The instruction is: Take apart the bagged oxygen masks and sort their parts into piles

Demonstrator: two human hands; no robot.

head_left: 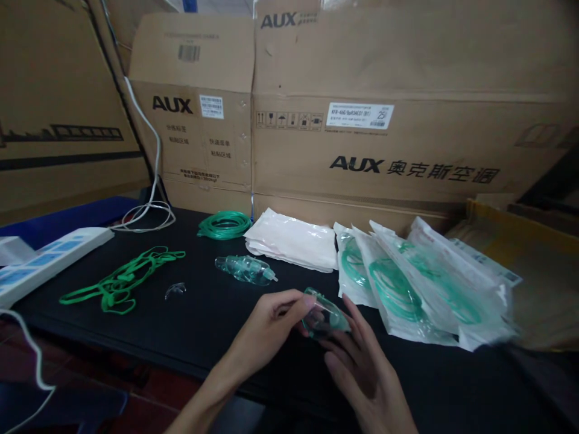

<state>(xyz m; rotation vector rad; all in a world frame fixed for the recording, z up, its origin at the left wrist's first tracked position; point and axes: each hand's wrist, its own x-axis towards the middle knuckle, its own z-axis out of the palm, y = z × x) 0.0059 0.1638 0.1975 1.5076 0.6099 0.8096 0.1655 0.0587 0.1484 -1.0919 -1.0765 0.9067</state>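
Both hands meet over the black table [190, 325] near its front edge. My left hand [266, 328] pinches the left end of a clear green-tinted plastic mask [323, 314]. My right hand [362, 364] cups the same mask from below and the right, fingers spread. A second clear mask [246, 268] lies on the table just behind the hands. A small clear plastic piece [175, 290] lies to the left of it.
Green elastic straps [120, 283] lie tangled at the left, a coil of green tubing [224, 224] at the back. Empty white pouches [294, 241] are stacked centre-back; sealed packs with green tubing [407, 289] fan out at the right. A white power strip [45, 259] sits far left. Cardboard boxes [384, 138] stand behind.
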